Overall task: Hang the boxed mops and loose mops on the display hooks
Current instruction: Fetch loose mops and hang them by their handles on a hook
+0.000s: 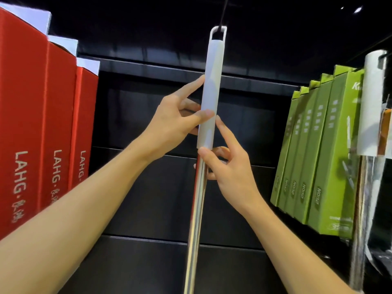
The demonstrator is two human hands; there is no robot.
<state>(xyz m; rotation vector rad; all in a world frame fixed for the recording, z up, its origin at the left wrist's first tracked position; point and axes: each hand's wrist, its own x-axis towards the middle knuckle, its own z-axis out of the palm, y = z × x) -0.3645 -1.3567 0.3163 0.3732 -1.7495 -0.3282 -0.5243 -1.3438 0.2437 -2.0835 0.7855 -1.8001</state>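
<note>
Mop pole (196, 209) bottom cut off; hook (222, 15) top too.

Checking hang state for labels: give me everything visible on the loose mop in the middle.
The loose mop hangs near upright, slightly tilted. It has a pale grey, plastic-looking grip sleeve with a loop at the top, threaded on a dark display hook. Below the sleeve a shiny metal pole runs down out of frame; the head is not in view. The left hand pinches the sleeve, and the right hand holds the pole just under it.

Left hand (176, 122) bare, ringless; right hand (231, 170) bare; both forearms uncovered, sleeveless in view
</note>
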